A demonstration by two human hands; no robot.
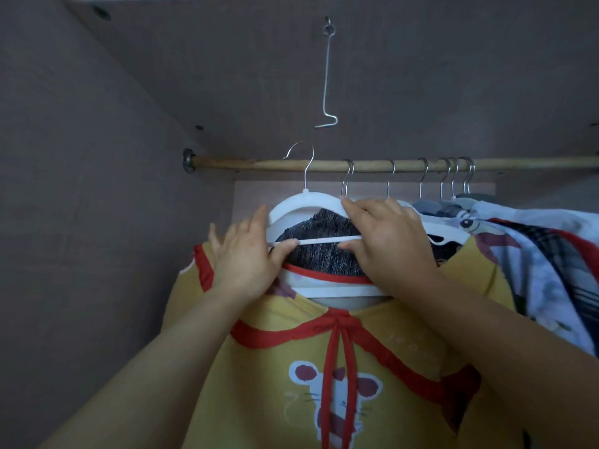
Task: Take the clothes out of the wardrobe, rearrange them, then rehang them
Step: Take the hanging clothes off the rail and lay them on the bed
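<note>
At the left end of the wooden rail (259, 164): two hands on a white hanger (301, 204).
Thumb in front, the left hand (246, 267) pinches the thin crossbar; the right hand (389, 247) curls over the hanger's right shoulder; the yellow top (265, 367), red-trimmed, hangs just below; the hook seems clear of the rail; other clothes (534, 254) hang further right.

No text can be read; faint white lettering (406, 340) on the yellow shirt (259, 400) is too blurred.
</note>
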